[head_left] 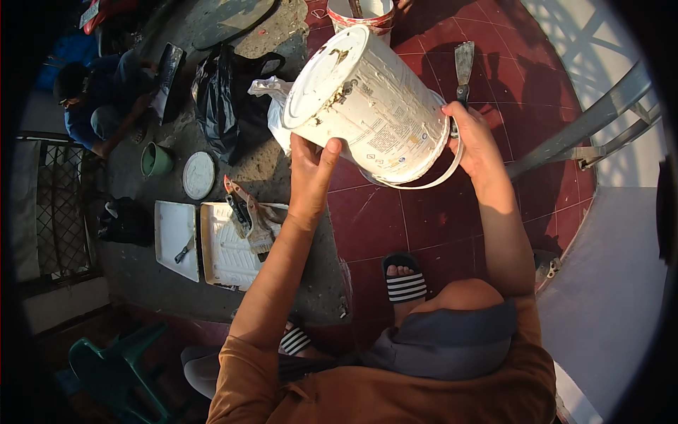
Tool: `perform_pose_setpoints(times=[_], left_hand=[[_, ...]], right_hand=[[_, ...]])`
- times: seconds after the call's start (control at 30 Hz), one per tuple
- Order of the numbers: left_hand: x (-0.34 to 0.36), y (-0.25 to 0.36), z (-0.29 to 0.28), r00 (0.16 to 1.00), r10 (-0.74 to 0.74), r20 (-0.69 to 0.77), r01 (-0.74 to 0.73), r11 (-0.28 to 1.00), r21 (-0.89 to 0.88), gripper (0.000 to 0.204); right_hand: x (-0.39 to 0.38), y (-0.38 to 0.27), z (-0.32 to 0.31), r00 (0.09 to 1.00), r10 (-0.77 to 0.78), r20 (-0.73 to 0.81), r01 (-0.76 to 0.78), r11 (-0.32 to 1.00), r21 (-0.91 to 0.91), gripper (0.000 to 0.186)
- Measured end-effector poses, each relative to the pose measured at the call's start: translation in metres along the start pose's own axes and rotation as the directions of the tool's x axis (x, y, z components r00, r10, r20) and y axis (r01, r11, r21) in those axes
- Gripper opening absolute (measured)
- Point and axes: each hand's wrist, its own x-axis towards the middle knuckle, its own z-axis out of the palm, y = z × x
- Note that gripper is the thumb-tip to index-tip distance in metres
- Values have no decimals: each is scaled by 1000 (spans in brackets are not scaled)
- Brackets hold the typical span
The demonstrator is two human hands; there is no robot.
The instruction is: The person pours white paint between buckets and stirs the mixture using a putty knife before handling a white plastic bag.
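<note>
A white, paint-crusted pail (371,106) is held tilted sideways above the tiled floor, its round end facing up-left and its wire-like white handle hanging at the right. My left hand (313,169) grips its lower left side, with the fingers partly hidden behind it. At its right end, my right hand (472,141) is closed around the rim area and the dark handle of a putty knife (464,67), whose blade points up. Just behind the pail's left end is a white plastic bag (267,90). A white-and-red bucket (360,20) with something standing in it is at the top.
Paint trays (174,237) with tools, a white lid (198,174), green pot (157,160) and black bags (222,92) lie on the left. A person (106,99) crouches upper left. A metal ladder (586,134) leans at right; a green chair (120,367) stands lower left.
</note>
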Motion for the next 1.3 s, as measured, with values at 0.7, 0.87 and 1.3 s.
perform_pose_setpoints(times=[0.7, 0.87, 1.3], left_hand=[[8, 1, 30, 978, 190, 81, -206, 928, 310, 127], [1, -7, 17, 981, 169, 93, -192, 881, 432, 119], [-10, -1, 11, 990, 141, 8, -141, 982, 124, 117]], right_hand=[[27, 52, -61, 831, -555, 38, 403, 553, -729, 38], [10, 48, -35, 933, -357, -41, 253, 733, -631, 24], [-27, -9, 5, 894, -445, 46, 356, 645, -676, 31]])
